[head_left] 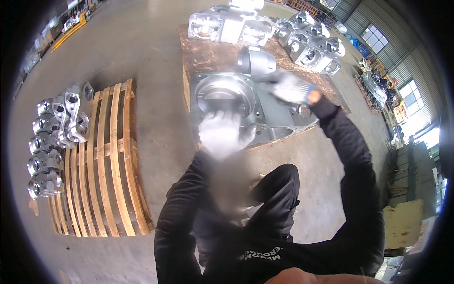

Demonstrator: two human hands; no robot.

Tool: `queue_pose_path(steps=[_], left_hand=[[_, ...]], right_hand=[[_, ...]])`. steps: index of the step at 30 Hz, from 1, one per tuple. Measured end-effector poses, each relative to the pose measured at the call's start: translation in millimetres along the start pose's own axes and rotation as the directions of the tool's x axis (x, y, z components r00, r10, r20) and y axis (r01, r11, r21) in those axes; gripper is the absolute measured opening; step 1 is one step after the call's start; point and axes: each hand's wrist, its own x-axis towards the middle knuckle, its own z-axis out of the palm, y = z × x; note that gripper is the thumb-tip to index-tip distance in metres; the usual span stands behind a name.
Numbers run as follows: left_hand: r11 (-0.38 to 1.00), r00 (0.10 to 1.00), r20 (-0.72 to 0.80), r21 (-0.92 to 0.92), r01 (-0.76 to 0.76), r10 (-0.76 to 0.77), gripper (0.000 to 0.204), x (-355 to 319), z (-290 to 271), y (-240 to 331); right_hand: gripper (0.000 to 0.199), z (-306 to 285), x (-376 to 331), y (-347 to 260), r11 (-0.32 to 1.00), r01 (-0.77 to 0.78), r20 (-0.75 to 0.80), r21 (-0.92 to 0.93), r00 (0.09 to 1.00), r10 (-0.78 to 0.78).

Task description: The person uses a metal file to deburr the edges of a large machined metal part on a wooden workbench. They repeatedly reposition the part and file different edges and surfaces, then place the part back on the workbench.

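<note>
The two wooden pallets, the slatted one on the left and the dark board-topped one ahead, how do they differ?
The slatted wooden pallet is pale with open gaps, mostly bare, small metal castings only at its left edge. The dark board-topped pallet has a solid top, crowded with larger grey castings, including the big housing that both gloved hands touch. Both sit on concrete floor.

Industrial hall, grey concrete floor [142, 52], smooth, some stains. Bare slatted wooden pallet [106, 161] at left, a row of small silver metal castings [49, 146] along its left edge. Farther back, more grey machined castings [312, 45] stacked on a worn brown board platform [213, 54]. Yellow rail or beam [71, 31] at the far top left with clutter beside it. Right side: tall windows [411, 94] in a corrugated wall, bright daylight coming in, blue crates [364, 49] and mixed stock below them. A leaning sheet of plywood [402, 222] at lower right by dark shelving. Even daylight overall.
</note>
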Motion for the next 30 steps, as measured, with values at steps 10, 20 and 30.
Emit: queue_pose_path(steps=[10, 20, 30], left_hand=[[0.999, 1.000, -0.024, 0.031, 0.012, -0.011, 0.031, -6, 5, -3], [0.917, 0.970, 0.058, -0.318, 0.242, -0.235, 0.036, -28, 41, -3], [0.998, 0.994, 0.105, 0.047, 0.035, -0.040, 0.046, -24, 28, -9]], right_hand=[[0.061, -18, -2, 42, 0.979, -0.115, 0.150, 0.170, 0.985, 0.090], [0.037, 6, 81, 7, 0.977, 0.190, 0.129, -0.093, 0.976, -0.178], [0.050, 21, 91, 5, 0.985, 0.151, 0.127, 0.086, 0.979, -0.161]])
